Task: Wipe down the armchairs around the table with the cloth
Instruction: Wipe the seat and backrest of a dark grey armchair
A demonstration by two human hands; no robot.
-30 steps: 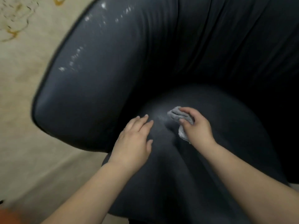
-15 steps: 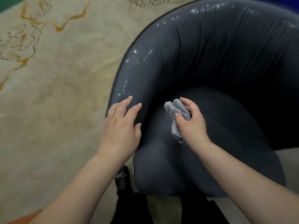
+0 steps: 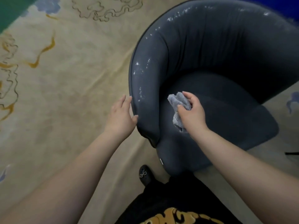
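While the right hand (image 3: 192, 113) pinches a bunched, fluffy grey cloth (image 3: 178, 103) w/ curled fingers over the seat near its left edge, the left hand (image 3: 120, 115) lies flat-ish, fingers straight, touching the outer side of the armchair (image 3: 226, 65) arm. Chair's a rounded dark-grey fabric tub, gathered folds, white specks along the rim. Its far right side is cut off. Patterned beige carpet (image 3: 64, 94) underneath, black shoe (image 3: 144, 174) half hidden.

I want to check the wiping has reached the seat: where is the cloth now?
In the head view the cloth is bunched in the right hand, over the left part of the armchair seat.
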